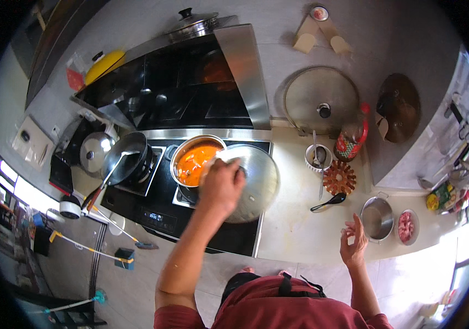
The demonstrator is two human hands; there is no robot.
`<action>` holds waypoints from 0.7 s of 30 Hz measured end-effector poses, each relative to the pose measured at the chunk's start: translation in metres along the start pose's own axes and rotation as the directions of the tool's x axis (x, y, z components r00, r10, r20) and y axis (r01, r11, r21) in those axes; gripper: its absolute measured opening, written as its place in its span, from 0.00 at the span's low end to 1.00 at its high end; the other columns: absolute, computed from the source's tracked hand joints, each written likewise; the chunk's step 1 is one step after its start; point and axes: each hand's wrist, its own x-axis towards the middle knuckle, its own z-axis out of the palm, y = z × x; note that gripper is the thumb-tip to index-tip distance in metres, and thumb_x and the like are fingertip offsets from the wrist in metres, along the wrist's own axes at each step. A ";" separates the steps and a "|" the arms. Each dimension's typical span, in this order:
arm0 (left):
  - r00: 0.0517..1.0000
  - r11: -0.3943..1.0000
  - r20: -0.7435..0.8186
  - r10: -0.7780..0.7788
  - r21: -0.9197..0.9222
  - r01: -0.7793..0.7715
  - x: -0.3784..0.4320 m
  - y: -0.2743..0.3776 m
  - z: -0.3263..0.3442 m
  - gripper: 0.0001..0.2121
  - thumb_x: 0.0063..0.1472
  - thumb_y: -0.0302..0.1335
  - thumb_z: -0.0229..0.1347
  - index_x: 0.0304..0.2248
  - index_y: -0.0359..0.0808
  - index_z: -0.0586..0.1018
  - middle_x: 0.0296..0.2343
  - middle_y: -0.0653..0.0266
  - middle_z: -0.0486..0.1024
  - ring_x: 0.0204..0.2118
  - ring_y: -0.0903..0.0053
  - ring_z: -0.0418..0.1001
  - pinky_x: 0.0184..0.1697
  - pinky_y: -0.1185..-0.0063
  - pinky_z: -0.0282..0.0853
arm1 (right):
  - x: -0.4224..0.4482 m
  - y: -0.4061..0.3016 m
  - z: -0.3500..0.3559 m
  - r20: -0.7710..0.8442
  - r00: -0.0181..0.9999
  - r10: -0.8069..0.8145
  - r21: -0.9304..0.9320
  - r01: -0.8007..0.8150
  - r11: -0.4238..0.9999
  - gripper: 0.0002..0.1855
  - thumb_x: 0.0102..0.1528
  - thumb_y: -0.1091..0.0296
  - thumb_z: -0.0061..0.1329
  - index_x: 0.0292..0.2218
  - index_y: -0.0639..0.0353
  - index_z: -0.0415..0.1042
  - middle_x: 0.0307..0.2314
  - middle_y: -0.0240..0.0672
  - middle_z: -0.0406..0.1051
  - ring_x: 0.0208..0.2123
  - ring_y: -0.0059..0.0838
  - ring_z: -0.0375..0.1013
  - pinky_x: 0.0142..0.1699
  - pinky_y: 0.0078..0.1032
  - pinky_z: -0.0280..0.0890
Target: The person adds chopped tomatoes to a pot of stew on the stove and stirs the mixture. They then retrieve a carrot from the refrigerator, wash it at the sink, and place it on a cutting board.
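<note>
My left hand [223, 185] grips the knob of a glass pot lid [259, 181], which is held tilted beside a steel pot [173, 164] on the cooktop. The lid overlaps the pot's right edge, leaving most of the orange-red soup [196, 164] in view. Over the counter's front part, my right hand [354, 242] holds nothing, its fingers apart. Just right of it stands an empty-looking small steel pot [377, 218], and beyond that a bowl of cut raw meat [406, 227].
A black wok [125, 160] with a ladle sits on the left burner. On the counter are a white bowl with spoons [318, 158], a red-capped jar [347, 144], a wooden trivet [339, 177] and a black spoon [335, 199]. A large lid [321, 100] leans on the wall.
</note>
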 end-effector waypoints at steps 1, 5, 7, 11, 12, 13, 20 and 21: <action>0.995 0.995 0.033 -0.089 -0.049 0.091 0.015 -0.015 -0.008 0.17 0.57 0.29 0.54 0.45 0.31 0.77 0.33 0.44 0.75 0.38 0.56 0.75 0.42 0.67 0.71 | -0.011 0.001 -0.002 -0.012 1.000 0.017 -0.010 -0.017 1.000 0.32 0.51 0.81 0.48 0.58 0.64 0.58 0.34 0.42 0.73 0.27 0.30 0.74 0.31 0.23 0.70; 0.988 0.987 0.015 -0.152 0.053 0.151 0.054 -0.098 -0.024 0.17 0.53 0.28 0.57 0.42 0.29 0.79 0.34 0.42 0.77 0.39 0.53 0.76 0.45 0.66 0.71 | -0.046 -0.012 0.004 -0.014 0.998 0.061 -0.091 -0.062 0.994 0.29 0.51 0.82 0.47 0.55 0.64 0.61 0.33 0.43 0.73 0.27 0.31 0.74 0.30 0.25 0.70; 0.994 0.983 -0.025 -0.103 0.153 0.106 0.064 -0.151 -0.016 0.17 0.52 0.28 0.58 0.41 0.29 0.79 0.36 0.42 0.76 0.41 0.53 0.75 0.48 0.67 0.69 | -0.063 -0.020 0.010 -0.022 0.996 0.086 -0.122 -0.088 0.989 0.27 0.51 0.82 0.48 0.53 0.64 0.63 0.33 0.43 0.73 0.27 0.32 0.74 0.30 0.25 0.70; 0.996 0.967 -0.006 -0.084 0.240 0.083 0.070 -0.190 0.006 0.17 0.53 0.28 0.58 0.42 0.28 0.79 0.40 0.42 0.75 0.43 0.53 0.74 0.51 0.66 0.67 | -0.089 -0.041 0.013 -0.029 0.987 0.157 -0.182 -0.160 0.970 0.25 0.50 0.82 0.48 0.51 0.64 0.64 0.33 0.43 0.73 0.28 0.33 0.75 0.30 0.25 0.70; 0.995 0.972 0.010 -0.099 0.216 0.095 0.071 -0.193 0.010 0.17 0.54 0.28 0.59 0.42 0.28 0.79 0.40 0.43 0.75 0.44 0.53 0.74 0.51 0.66 0.67 | -0.094 -0.048 0.015 -0.039 0.984 0.173 -0.191 -0.177 0.966 0.25 0.50 0.82 0.47 0.51 0.64 0.64 0.33 0.43 0.73 0.28 0.33 0.75 0.30 0.26 0.70; 0.993 0.975 0.026 -0.115 0.193 0.108 0.073 -0.196 0.012 0.17 0.54 0.28 0.59 0.42 0.28 0.78 0.40 0.43 0.76 0.44 0.53 0.74 0.51 0.67 0.67 | -0.099 -0.055 0.017 -0.047 0.981 0.187 -0.199 -0.193 0.961 0.25 0.50 0.83 0.47 0.51 0.64 0.64 0.33 0.43 0.73 0.28 0.34 0.75 0.30 0.26 0.70; 0.996 0.995 0.044 -0.081 0.063 0.078 0.078 -0.198 0.014 0.17 0.54 0.28 0.59 0.42 0.28 0.79 0.38 0.41 0.77 0.42 0.54 0.76 0.50 0.68 0.69 | -0.127 -0.095 0.030 -0.101 0.959 0.263 -0.237 -0.280 0.930 0.24 0.50 0.83 0.47 0.50 0.63 0.65 0.33 0.42 0.73 0.28 0.34 0.75 0.30 0.27 0.70; 0.998 0.997 0.038 -0.049 0.067 0.046 0.080 -0.205 0.016 0.17 0.54 0.29 0.60 0.42 0.29 0.80 0.37 0.41 0.77 0.42 0.54 0.76 0.49 0.69 0.69 | -0.131 -0.101 0.032 -0.107 0.957 0.269 -0.237 -0.287 0.928 0.24 0.50 0.83 0.46 0.50 0.63 0.65 0.33 0.43 0.73 0.28 0.35 0.75 0.30 0.27 0.70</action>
